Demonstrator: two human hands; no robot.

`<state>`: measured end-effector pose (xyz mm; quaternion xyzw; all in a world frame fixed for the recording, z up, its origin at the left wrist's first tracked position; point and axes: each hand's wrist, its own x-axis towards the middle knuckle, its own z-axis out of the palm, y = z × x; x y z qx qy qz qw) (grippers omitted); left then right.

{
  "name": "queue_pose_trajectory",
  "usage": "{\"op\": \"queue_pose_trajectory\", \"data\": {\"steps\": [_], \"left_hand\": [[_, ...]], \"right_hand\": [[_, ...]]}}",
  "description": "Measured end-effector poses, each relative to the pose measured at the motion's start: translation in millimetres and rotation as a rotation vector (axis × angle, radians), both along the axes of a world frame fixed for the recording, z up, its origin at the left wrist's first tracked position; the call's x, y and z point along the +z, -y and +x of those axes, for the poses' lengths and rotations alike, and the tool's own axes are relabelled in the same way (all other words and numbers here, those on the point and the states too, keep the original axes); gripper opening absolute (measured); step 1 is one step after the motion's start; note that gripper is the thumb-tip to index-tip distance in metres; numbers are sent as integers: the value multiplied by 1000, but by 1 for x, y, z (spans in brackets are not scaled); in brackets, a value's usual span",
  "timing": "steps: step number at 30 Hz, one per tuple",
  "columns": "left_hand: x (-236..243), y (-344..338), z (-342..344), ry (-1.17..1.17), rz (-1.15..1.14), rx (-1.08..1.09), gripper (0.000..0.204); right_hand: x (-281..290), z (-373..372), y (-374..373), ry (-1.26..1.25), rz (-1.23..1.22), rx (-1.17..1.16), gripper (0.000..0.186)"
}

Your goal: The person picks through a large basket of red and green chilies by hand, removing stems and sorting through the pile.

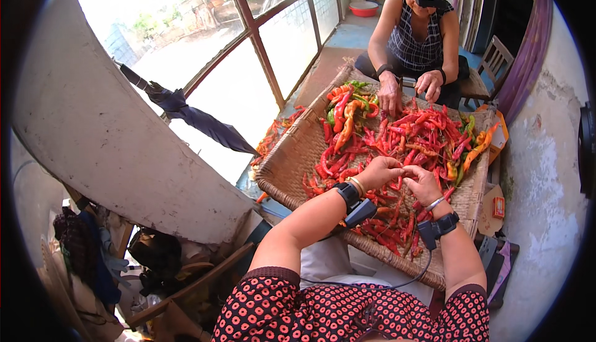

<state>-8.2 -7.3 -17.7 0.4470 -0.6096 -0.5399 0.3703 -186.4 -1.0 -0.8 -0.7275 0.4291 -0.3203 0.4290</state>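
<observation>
A large woven basket tray (298, 149) holds a heap of red chili peppers (428, 127), with longer orange and green ones (349, 115) at its far left and right edge. Over the near middle of the heap, my left hand (382, 173) and my right hand (423, 185) meet fingertip to fingertip. Both are closed in a pinch. What sits between the fingers is too small and too hidden to make out; red chilies lie just beneath. Across the tray, another person's two hands (391, 93) work at the far side of the heap.
More chilies (273, 137) lie by the window, left of the tray. A folded dark umbrella (198, 121) leans there. A wooden chair (493, 68) and a red basin (364, 9) stand farther back. A cardboard box (493, 208) is beside the right wall. Bags and clutter (155, 255) fill the lower left.
</observation>
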Motion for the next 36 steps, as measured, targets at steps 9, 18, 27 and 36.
{"op": "queue_pose_trajectory", "data": {"steps": [9, 18, 27, 36], "left_hand": [[25, 12, 28, -581, 113, 520, 45], [-32, 18, 34, 770, -322, 29, 56], [-23, 7, 20, 847, -300, -94, 36], [-12, 2, 17, 623, -420, -162, 28]], "right_hand": [[-9, -22, 19, -326, -89, -180, 49], [-40, -30, 33, -585, -121, -155, 59], [-34, -25, 26, -780, -69, -107, 42], [-8, -6, 7, -259, 122, 150, 26]]}}
